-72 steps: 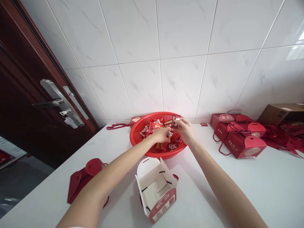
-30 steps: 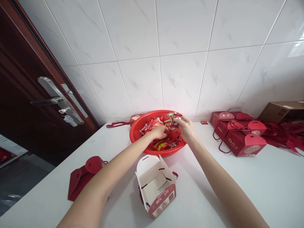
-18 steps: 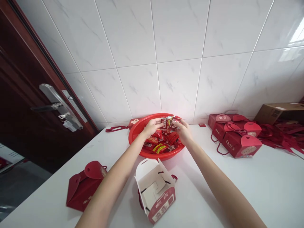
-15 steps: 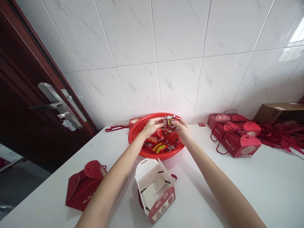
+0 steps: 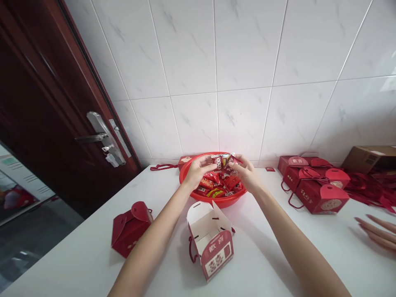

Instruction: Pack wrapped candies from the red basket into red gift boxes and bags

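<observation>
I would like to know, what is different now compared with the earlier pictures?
The left hand has risen from the packet pile in the red basket and now holds a red packet beside the right hand. Another person's hand has appeared at the right edge. The camera view has shifted too. The right hand still holds its own packets; the open box and closed boxes seem unmoved.

Keys [image 5: 111, 159] dangle from a dark red door [image 5: 43, 78] beside a marbled tile wall [image 5: 192, 49]; a cardboard carton [image 5: 368, 157] sits at far right.
</observation>
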### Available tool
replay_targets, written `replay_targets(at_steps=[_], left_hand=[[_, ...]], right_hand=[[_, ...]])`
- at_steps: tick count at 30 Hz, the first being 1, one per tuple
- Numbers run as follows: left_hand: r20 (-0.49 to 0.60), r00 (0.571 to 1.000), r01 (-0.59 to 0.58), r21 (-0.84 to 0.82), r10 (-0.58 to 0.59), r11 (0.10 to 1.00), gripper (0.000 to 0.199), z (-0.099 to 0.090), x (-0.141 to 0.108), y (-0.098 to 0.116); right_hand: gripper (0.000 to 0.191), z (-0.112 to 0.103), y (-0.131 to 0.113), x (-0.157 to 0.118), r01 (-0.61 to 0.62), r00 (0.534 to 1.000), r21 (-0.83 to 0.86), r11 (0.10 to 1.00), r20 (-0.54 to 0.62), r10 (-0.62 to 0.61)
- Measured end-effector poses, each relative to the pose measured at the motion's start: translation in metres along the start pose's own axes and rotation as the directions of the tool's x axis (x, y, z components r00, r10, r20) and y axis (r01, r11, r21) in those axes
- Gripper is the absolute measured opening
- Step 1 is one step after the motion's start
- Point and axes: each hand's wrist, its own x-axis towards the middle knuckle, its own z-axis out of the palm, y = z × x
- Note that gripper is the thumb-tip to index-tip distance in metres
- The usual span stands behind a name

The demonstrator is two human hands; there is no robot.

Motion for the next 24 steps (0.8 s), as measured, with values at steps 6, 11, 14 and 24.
replay_targets(at_steps=[6, 11, 14, 24], left_hand=[[-0.054, 0.997, -0.052, 0.003, 0.052, 0.999, 0.062, 0.002, -0.039, 0.016], [-0.053, 0.99, -0.128, 0.076, 0.132, 0.989, 0.057, 0.009, -0.064, 0.014], [-0.011, 0.989, -0.142, 0.151, 0.145, 0.978, 0.058, 0.011, -0.076, 0.016], [0.277, 0.95, -0.132, 0.767, -0.14, 0.628, 0.041, -0.034, -0.111, 0.079]], right_hand=[[0.04, 0.009, -0.03, -0.023, 0.03, 0.986, -0.128, 0.991, 0.169, -0.008], [0.038, 0.019, -0.053, -0.044, 0.092, 0.971, -0.264, 0.96, 0.237, -0.028], [0.034, 0.025, -0.061, -0.054, 0.114, 0.967, -0.332, 0.936, 0.254, -0.028], [0.018, 0.04, -0.071, -0.079, 0.276, 0.909, -0.533, 0.8, 0.416, -0.037]])
